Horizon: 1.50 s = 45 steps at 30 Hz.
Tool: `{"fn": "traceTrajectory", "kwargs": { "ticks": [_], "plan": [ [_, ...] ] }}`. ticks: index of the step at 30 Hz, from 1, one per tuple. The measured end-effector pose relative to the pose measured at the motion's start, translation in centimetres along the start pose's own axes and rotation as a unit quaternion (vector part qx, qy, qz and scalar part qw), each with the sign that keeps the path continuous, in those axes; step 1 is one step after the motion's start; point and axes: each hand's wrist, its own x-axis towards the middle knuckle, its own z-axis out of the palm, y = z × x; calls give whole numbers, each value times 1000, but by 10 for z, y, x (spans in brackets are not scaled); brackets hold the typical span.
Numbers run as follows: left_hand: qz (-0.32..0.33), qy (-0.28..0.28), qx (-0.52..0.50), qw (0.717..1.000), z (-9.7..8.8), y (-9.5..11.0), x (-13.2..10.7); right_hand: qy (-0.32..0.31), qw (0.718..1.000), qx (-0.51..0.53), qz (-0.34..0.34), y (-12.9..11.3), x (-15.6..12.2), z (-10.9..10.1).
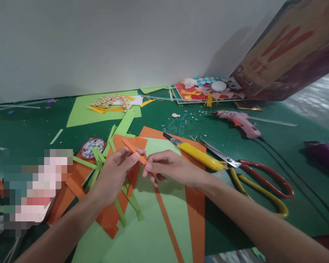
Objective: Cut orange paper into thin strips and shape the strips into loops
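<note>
Between both hands I hold an orange paper strip [166, 215]; one end is folded at my fingertips and the long tail hangs down over the green paper sheet [153, 241]. My left hand [120, 168] pinches the folded end between thumb and fingers. Close against it, my right hand [164, 166] grips the same strip with thumb and forefinger. Beneath the hands, the green sheet lies on orange paper [196, 204]. Loose green paper strips [134, 206] and orange pieces [109, 223] are strewn below and beside my left hand.
Right of my hands lie a yellow utility knife [203, 155], blade out, and scissors [235, 164] with red and yellow handles. A pink glue gun [239, 120] trails a cord. Woven paper crafts [112, 102] and a paper bag [287, 51] stand farther back. A pixelated object [41, 190] is at left.
</note>
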Motion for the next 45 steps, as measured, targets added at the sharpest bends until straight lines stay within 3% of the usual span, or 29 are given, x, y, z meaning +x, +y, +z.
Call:
{"fn": "traceTrajectory", "kwargs": {
  "ticks": [9, 20, 27, 30, 33, 39, 42, 45],
  "plan": [
    [64, 24, 201, 977, 4, 2, -2, 115, 974, -189, -53, -4, -2, 1],
    [99, 135, 254, 953, -1, 0, -3, 124, 958, -247, -79, -4, -3, 4],
    [89, 109, 258, 956, 5, 5, -3, 120, 950, -273, -93, -5, -3, 3],
    [94, 134, 280, 946, 6, 5, -4, 129, 937, -297, -131, 0, -2, 2],
    [91, 158, 273, 945, 4, 1, -4, 185, 893, -363, -190, 10, -1, 1],
    [95, 159, 275, 943, 6, 0, -5, 242, 737, -542, -324, 24, 2, 5],
    [105, 155, 282, 941, 9, 1, -5, 258, 703, -570, -340, 26, 3, 7],
    [105, 159, 283, 940, 10, 1, -5, 263, 689, -582, -343, 26, 4, 8]
  ]
}}
